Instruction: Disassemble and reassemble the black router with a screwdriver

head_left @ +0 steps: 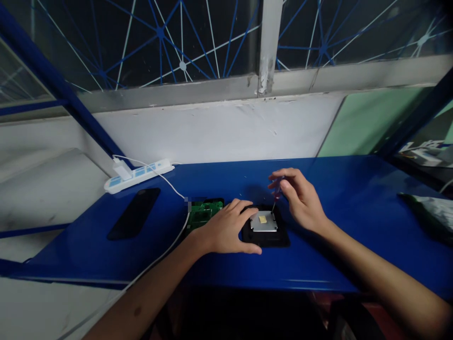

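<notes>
Screwdriver (pixel 278 185) grasped in the right hand (pixel 300 200), its tip at the far right corner of a metal plate (pixel 265 227) on the black casing (pixel 283 238), mid-table (pixel 339 198). The left hand (pixel 228 226) spreads, unclenched, over the casing's left side. That corner looks underway; whether others are done, I can't tell. Left lies a green circuit board (pixel 201 216).

Left hand (pixel 226 229) palm-down and splayed, right hand (pixel 300 200) in a pinch

Purple screwdriver (pixel 278 188) tilted, tip near silver plate (pixel 270 226) corner; black casing (pixel 282 240) beneath, flat.
</notes>
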A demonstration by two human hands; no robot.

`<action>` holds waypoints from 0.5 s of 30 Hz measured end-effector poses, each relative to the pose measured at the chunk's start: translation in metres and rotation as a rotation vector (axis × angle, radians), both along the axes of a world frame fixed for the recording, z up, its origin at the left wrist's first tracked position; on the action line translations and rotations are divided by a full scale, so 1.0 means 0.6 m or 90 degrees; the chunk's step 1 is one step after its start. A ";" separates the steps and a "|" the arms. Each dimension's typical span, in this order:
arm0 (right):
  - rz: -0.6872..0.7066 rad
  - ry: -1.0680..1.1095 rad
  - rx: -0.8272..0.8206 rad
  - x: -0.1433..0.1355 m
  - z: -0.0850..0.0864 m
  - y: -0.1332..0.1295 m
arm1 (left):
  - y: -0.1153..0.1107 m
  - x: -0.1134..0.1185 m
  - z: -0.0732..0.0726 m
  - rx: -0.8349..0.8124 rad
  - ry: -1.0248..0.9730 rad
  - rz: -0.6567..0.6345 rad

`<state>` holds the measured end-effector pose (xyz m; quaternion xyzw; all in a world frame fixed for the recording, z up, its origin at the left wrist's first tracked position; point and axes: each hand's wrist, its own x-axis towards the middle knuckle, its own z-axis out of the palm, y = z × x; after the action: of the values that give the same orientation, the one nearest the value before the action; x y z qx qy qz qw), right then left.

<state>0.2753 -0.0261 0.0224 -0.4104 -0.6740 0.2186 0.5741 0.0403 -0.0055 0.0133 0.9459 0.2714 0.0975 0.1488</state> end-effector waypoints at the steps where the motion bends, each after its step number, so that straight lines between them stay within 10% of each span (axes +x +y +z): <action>1: -0.004 -0.007 0.004 0.000 -0.001 0.000 | 0.000 0.000 0.001 0.000 0.002 -0.001; 15: -0.094 -0.051 0.116 0.006 0.012 0.006 | 0.003 -0.002 -0.005 0.003 -0.015 -0.017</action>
<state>0.2787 -0.0224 0.0297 -0.4132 -0.6812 0.0970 0.5964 0.0393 -0.0035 0.0102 0.9485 0.2569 0.1075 0.1509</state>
